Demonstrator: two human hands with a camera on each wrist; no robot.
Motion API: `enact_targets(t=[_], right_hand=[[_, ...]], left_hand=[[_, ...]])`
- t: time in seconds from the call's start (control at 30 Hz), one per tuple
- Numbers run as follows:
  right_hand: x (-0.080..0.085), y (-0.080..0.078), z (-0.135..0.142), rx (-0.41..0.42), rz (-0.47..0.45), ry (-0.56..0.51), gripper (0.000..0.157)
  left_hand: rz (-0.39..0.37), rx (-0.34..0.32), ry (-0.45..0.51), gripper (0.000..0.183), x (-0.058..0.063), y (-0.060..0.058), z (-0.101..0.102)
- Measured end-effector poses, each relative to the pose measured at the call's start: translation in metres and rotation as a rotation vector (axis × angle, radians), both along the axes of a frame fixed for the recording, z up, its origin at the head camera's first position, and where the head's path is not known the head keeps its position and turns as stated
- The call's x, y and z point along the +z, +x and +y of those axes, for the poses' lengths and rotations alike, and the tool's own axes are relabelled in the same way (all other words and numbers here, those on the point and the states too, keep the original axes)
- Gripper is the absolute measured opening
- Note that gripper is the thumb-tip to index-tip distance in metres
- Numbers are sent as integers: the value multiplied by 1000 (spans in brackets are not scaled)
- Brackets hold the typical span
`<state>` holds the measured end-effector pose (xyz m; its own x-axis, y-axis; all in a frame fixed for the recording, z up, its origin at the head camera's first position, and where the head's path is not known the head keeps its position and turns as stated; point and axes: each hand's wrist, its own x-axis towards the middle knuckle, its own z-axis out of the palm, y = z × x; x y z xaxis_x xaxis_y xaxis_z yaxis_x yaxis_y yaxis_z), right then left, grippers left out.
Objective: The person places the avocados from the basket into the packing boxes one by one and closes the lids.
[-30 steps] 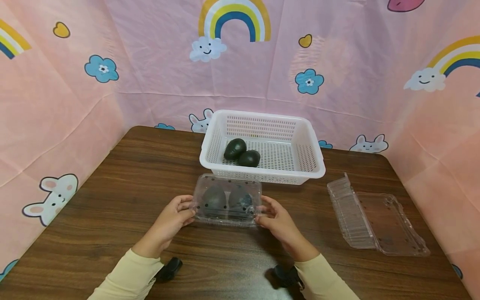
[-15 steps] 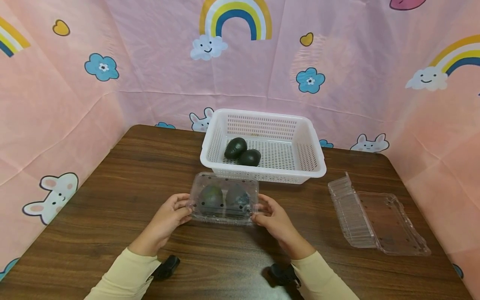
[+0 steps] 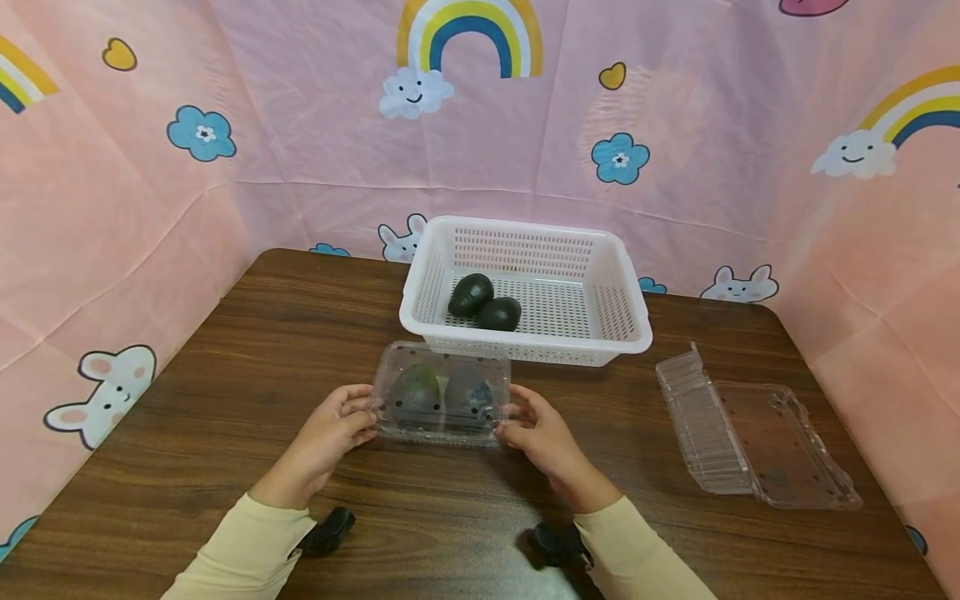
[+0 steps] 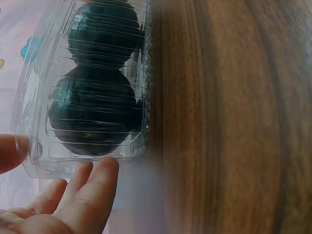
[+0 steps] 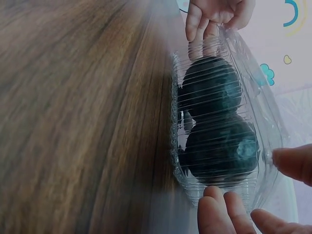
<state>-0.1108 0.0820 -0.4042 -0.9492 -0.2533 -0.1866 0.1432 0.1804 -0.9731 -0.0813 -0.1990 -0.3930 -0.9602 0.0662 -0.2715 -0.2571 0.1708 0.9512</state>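
Held by both hands is a closed clear plastic clamshell (image 3: 435, 437), in front of the white basket. Inside it, side by side, lie two avocados, a greener one (image 3: 415, 390) on the left and a darker one (image 3: 467, 390) on the right. My left hand (image 3: 330, 433) grips the left end, thumb at the rim and fingertips against the end wall in the left wrist view. At the opposite end my right hand (image 3: 543, 437) holds on the same way. In the right wrist view, the clamshell's base (image 5: 174, 122) is close over the table.
Behind the clamshell stands a white perforated basket (image 3: 536, 343), with two dark avocados (image 3: 471, 295) at its left side. A second clear clamshell (image 3: 783, 454) lies opened out on the brown wooden table (image 3: 195, 400) at the right. Patterned pink cloth hangs around the table.
Both hands have carried the clamshell a little to the left. Their grip looks the same, and the basket and second clamshell stay in place.
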Motion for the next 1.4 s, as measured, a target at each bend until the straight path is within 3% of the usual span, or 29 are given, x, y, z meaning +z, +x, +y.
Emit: enact_targets(t=[1.4], right_hand=[[-2, -4, -9, -7, -14, -8, 67]], left_hand=[[-21, 9, 47, 53, -1, -3, -10]])
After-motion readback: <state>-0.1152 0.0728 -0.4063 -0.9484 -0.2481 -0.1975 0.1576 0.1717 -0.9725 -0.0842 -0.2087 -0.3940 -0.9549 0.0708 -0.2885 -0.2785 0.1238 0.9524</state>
